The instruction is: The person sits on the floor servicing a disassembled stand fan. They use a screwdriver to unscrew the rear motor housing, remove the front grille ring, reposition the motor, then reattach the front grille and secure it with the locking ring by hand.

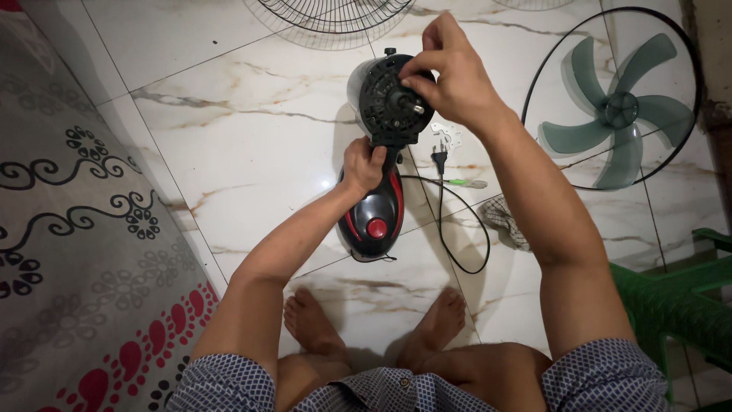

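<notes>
Head view, looking down.

**Kid:** What is sitting closest to us?

**Helper:** Two bare feet [374, 324] are resting on the white tile floor [252, 137], down at 6 o'clock. A patterned mat [84, 252] is lying at 9 o'clock, and a green chair [675, 305] is poking in at 4 o'clock.

**Kid:** What are the hands doing?

**Helper:** The left hand [363, 165] is wrapping tight around the neck of the fan body [377, 206], just above its black and red base with the round red button. The right hand [450, 72] is reaching over the top. Its fingers are pinching narrow at the motor head [385, 99], near the little shaft sticking out of the middle.

**Kid:** Which way is the fan lying?

**Helper:** It is standing long-ways from 6 to 12 o'clock, base toward us and motor head away. The motor head is sitting right under the right hand, so that hand is the nearer one to the shaft. The left hand is holding lower down, at 6 o'clock from it.

**Kid:** And farther out?

**Helper:** A black cord and plug [440, 159] are curling at 3 o'clock from the base. The green fan blade [614, 114] is lying inside a wire guard at 2 o'clock. Another wire guard [335, 19] is lying at 12 o'clock.
</notes>
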